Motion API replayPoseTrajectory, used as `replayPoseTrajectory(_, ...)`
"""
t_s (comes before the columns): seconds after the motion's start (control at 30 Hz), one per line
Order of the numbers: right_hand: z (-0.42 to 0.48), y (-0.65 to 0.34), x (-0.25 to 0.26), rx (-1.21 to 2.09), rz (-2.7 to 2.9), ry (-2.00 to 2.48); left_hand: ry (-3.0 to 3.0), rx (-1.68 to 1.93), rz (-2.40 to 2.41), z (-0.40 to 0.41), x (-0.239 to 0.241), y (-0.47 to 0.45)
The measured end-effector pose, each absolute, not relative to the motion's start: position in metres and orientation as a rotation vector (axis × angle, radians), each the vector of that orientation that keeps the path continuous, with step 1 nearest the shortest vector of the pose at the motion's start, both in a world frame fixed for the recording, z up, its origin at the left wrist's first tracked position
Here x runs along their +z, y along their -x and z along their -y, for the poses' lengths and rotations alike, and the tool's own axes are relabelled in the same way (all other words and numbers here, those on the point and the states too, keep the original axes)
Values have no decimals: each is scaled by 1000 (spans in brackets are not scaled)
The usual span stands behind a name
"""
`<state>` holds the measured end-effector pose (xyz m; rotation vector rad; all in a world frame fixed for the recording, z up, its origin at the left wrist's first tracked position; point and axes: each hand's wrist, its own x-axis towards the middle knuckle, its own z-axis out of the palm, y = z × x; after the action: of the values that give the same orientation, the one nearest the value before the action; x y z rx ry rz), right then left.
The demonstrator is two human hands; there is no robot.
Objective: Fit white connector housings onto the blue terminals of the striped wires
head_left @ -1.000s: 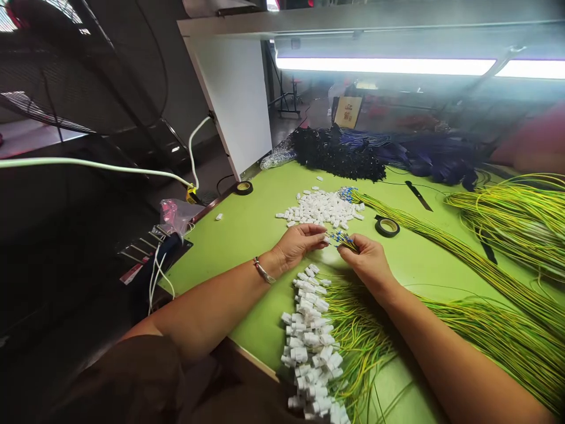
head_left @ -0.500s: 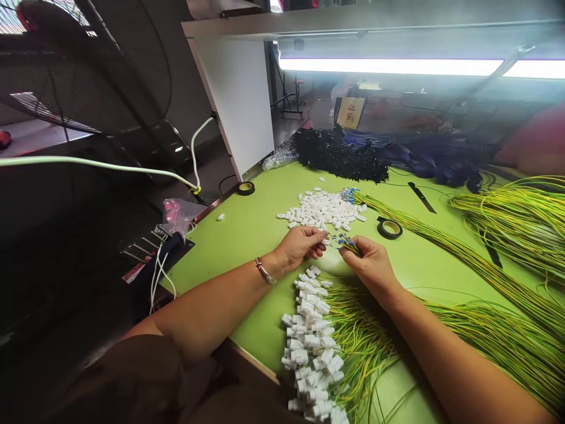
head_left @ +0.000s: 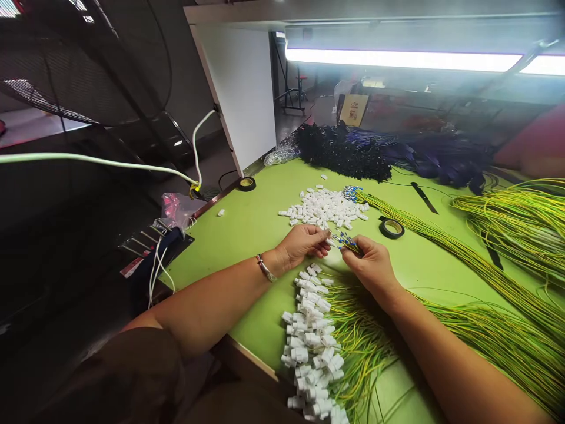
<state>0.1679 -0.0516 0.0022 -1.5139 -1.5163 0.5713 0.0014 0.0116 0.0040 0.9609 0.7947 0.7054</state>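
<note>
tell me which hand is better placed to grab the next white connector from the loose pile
Probably the left hand: it sits just in front of the loose pile of white connectors, while the right hand is closed around the blue-tipped wires.

Two tape rolls [head_left: 391, 228] [head_left: 246, 184] — two connector heaps [head_left: 324, 207] [head_left: 311, 335]

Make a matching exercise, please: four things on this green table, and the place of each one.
Things:
1. loose connectors
2. tape roll
3. black wires
4. blue-tipped wires

Places:
A. in the right hand
B. at the far edge of the table
C. just beyond the left hand
D. right of the loose connectors

Pairs: 1-C, 2-D, 3-B, 4-A
</note>
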Motion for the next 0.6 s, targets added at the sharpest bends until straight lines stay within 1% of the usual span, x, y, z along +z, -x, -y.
replayPoseTrajectory(0.13,51,-169,0,565,1529,1491,-913,698,-723,-10,3,-2)
replayPoseTrajectory(0.4,51,-171,2,635,1551,1425,-726,680,-761,-5,3,-4)
replayPoseTrajectory(0.6,53,-171,2,624,1636,1443,-753,675,-774,-2,4,-5)
